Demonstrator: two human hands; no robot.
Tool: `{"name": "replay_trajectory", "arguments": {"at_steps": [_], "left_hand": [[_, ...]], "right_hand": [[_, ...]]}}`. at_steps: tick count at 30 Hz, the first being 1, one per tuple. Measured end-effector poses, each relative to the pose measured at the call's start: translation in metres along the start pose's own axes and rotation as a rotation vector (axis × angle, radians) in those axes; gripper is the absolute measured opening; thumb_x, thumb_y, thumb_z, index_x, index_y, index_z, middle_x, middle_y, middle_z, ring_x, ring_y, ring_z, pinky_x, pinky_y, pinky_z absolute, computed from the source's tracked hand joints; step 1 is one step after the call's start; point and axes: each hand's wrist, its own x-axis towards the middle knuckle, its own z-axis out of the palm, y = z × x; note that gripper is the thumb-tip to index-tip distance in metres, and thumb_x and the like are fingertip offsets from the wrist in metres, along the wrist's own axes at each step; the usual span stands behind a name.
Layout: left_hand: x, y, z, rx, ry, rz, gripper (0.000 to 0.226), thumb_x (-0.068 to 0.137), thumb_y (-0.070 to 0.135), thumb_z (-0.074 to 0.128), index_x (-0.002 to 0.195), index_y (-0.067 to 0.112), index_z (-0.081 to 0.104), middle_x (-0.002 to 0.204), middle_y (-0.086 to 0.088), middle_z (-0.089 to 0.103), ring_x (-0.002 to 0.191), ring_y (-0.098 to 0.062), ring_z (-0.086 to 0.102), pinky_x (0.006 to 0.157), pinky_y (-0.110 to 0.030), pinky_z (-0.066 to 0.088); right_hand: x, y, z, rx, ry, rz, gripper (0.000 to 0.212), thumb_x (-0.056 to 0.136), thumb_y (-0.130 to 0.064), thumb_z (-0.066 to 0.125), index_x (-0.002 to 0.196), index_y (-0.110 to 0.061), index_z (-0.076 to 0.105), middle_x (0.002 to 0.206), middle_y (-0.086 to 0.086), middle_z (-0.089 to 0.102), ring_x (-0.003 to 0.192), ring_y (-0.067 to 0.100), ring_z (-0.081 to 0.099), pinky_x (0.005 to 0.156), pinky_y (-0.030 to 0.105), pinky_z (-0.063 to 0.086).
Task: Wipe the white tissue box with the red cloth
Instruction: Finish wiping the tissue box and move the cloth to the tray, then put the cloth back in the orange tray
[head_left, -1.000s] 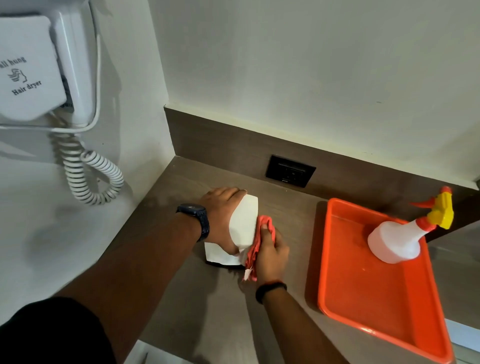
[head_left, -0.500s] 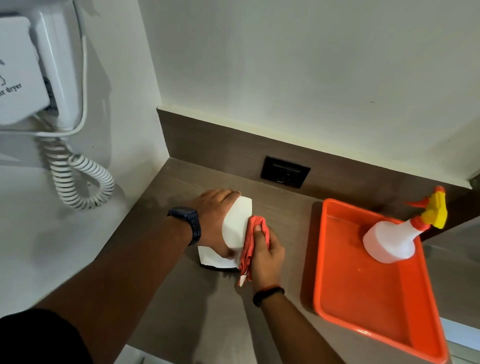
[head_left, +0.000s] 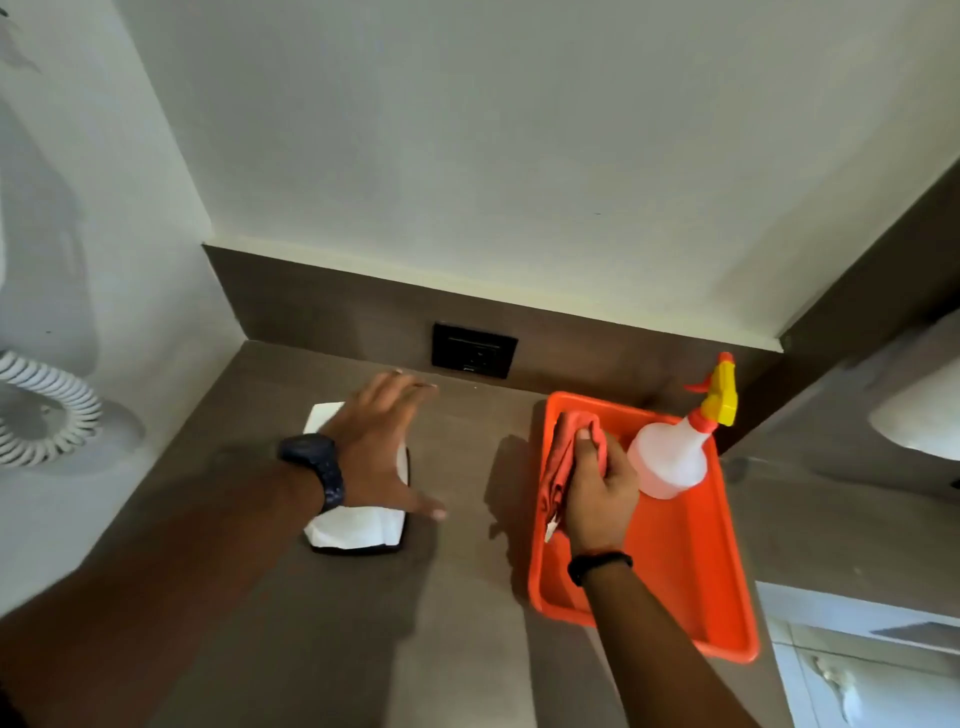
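Note:
The white tissue box (head_left: 353, 527) lies flat on the brown counter (head_left: 457, 597), on a dark base. My left hand (head_left: 382, 447) hovers over it with fingers spread, holding nothing, and hides most of its top. My right hand (head_left: 597, 493) grips the bunched red cloth (head_left: 563, 457) above the left part of the orange tray (head_left: 691, 566), well to the right of the box.
A white spray bottle (head_left: 670, 457) with a yellow and red trigger stands at the tray's back. A black wall socket (head_left: 474, 351) sits in the backsplash. A white coiled cord (head_left: 47, 415) hangs at the left wall. A white basin (head_left: 919, 421) shows at right.
My right hand carried the red cloth off the box and rightward over the orange tray. My left hand let go of the box, which now lies flat. The view shifted right.

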Motion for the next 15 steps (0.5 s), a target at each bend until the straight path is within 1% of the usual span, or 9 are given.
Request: {"name": "replay_trajectory", "arguments": {"at_steps": [1, 2, 3, 5, 7, 9, 12, 15], "left_hand": [[0.007, 0.016, 0.007, -0.032, 0.018, 0.051, 0.134, 0.035, 0.092, 0.059, 0.141, 0.014, 0.033, 0.144, -0.013, 0.036, 0.135, -0.032, 0.029, 0.111, -0.048, 0.031], [0.014, 0.034, 0.017, -0.051, 0.007, 0.090, 0.129, 0.038, 0.089, 0.063, 0.140, 0.014, 0.036, 0.143, -0.014, 0.038, 0.133, -0.032, 0.033, 0.110, -0.048, 0.032], [0.020, 0.051, 0.027, -0.059, -0.034, 0.114, 0.126, 0.041, 0.087, 0.064, 0.141, 0.015, 0.035, 0.144, -0.014, 0.036, 0.133, -0.032, 0.033, 0.111, -0.046, 0.031], [0.032, 0.082, 0.049, -0.045, -0.158, 0.139, 0.126, 0.045, 0.085, 0.066, 0.144, 0.018, 0.025, 0.151, -0.010, 0.026, 0.138, -0.028, 0.023, 0.115, -0.042, 0.022], [0.043, 0.104, 0.072, -0.007, -0.252, 0.159, 0.130, 0.047, 0.083, 0.066, 0.147, 0.018, 0.015, 0.156, -0.008, 0.015, 0.142, -0.025, 0.011, 0.117, -0.040, 0.014], [0.049, 0.116, 0.090, 0.017, -0.303, 0.169, 0.135, 0.047, 0.083, 0.067, 0.148, 0.015, 0.007, 0.158, -0.008, 0.005, 0.145, -0.025, 0.002, 0.119, -0.042, 0.009], [0.052, 0.122, 0.112, 0.050, -0.337, 0.194, 0.139, 0.045, 0.084, 0.067, 0.148, 0.015, 0.003, 0.159, -0.007, 0.002, 0.146, -0.024, -0.002, 0.119, -0.040, 0.004], [0.052, 0.121, 0.124, 0.043, -0.342, 0.203, 0.141, 0.043, 0.086, 0.064, 0.148, 0.017, 0.001, 0.160, -0.005, 0.002, 0.145, -0.022, -0.003, 0.119, -0.040, 0.004]], "right_hand": [[0.004, 0.005, -0.011, -0.154, -0.021, -0.043, 0.022, 0.095, -0.021, 0.057, 0.102, -0.007, 0.073, 0.089, 0.007, 0.072, 0.083, 0.016, 0.060, 0.081, 0.037, 0.049], [0.008, 0.013, -0.023, -0.292, -0.066, -0.091, 0.027, 0.093, -0.023, 0.056, 0.106, -0.007, 0.072, 0.096, 0.009, 0.074, 0.089, 0.021, 0.064, 0.084, 0.037, 0.050], [0.010, 0.020, -0.031, -0.418, -0.121, -0.136, 0.031, 0.091, -0.027, 0.053, 0.105, -0.008, 0.072, 0.097, 0.011, 0.075, 0.092, 0.027, 0.066, 0.085, 0.039, 0.050], [0.015, 0.035, -0.048, -0.698, -0.232, -0.190, 0.041, 0.086, -0.037, 0.044, 0.101, -0.011, 0.072, 0.098, 0.014, 0.075, 0.096, 0.038, 0.066, 0.083, 0.045, 0.052], [0.018, 0.048, -0.060, -0.951, -0.318, -0.215, 0.044, 0.085, -0.040, 0.041, 0.107, -0.016, 0.071, 0.110, 0.011, 0.074, 0.106, 0.038, 0.062, 0.087, 0.049, 0.049], [0.021, 0.059, -0.067, -1.093, -0.401, -0.224, 0.044, 0.087, -0.041, 0.042, 0.116, -0.021, 0.068, 0.123, 0.007, 0.070, 0.117, 0.034, 0.058, 0.092, 0.048, 0.045], [0.023, 0.076, -0.069, -1.246, -0.513, -0.199, 0.043, 0.093, -0.046, 0.041, 0.129, -0.028, 0.057, 0.140, 0.001, 0.058, 0.132, 0.028, 0.046, 0.101, 0.046, 0.038], [0.023, 0.087, -0.066, -1.276, -0.574, -0.148, 0.051, 0.093, -0.053, 0.039, 0.138, -0.031, 0.045, 0.153, 0.000, 0.045, 0.143, 0.027, 0.032, 0.111, 0.051, 0.030]]}}
